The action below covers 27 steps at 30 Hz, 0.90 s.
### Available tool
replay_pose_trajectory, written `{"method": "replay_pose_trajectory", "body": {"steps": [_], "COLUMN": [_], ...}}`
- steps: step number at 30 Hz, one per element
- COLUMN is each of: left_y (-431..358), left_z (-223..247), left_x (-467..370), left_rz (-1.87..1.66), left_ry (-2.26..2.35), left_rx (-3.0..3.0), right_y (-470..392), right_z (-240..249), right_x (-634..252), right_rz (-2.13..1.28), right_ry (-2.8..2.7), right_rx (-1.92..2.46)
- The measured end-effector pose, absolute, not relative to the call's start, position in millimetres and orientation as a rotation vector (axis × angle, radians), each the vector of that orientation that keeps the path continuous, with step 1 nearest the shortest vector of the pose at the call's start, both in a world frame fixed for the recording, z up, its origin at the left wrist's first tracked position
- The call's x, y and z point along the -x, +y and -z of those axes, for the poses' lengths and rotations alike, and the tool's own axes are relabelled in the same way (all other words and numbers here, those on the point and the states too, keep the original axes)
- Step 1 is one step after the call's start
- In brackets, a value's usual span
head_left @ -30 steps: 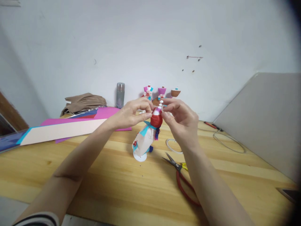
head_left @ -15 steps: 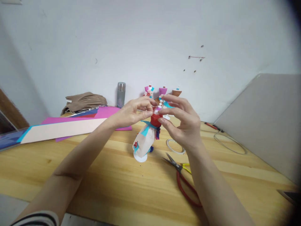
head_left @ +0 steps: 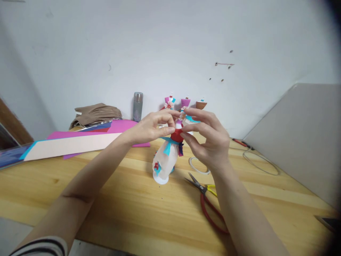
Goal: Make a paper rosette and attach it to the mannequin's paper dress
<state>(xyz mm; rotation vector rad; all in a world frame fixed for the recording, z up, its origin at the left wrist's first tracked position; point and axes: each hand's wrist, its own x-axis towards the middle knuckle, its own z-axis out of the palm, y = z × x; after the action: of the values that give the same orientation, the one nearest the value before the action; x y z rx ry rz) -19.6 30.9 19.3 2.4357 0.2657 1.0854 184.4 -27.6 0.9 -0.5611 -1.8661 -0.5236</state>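
Note:
A small paper doll (head_left: 165,160) with a pale skirt, red top and light-blue sash leans over the wooden table, its white round base at the lower end. My left hand (head_left: 157,125) pinches the red top from the left with thumb and forefinger. On the right, my right hand (head_left: 209,133) has its thumb and fingertips at the red top and upper part of the doll. Fingers partly cover the doll's upper end. Scissors with red handles (head_left: 213,213) lie with open blades below my right hand.
Behind stand several similar figures, one with a brown top (head_left: 201,105), and a grey bottle (head_left: 137,106). Pink and cream sheets (head_left: 77,145) and brown cloth (head_left: 97,114) lie left. A white wire ring (head_left: 199,172), yellow-handled tool (head_left: 212,190) and cable (head_left: 258,167) lie right.
The doll has turned slightly, so its red flower and sash show more to the front. My right fingers have shifted a little at its top. The view has moved slightly.

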Motion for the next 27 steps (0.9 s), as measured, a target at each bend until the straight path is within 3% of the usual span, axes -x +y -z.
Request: {"method": "replay_pose_trajectory", "body": {"steps": [9,27], "left_y": [36.2,55.0], "left_z": [-14.9,-4.9], "left_x": [20.5,18.3], "left_rz": [-1.054,-1.654], "left_ry": [0.14,-0.021], "left_rx": [-2.299,-2.795], "right_y": [-23.0,-22.4], "right_z": [0.7,1.7], "right_x": [-183.8,-182.3], "right_rz": [0.543,0.518], "right_ry": [-1.845,-1.816], "right_rx": [0.533,0.609]}}
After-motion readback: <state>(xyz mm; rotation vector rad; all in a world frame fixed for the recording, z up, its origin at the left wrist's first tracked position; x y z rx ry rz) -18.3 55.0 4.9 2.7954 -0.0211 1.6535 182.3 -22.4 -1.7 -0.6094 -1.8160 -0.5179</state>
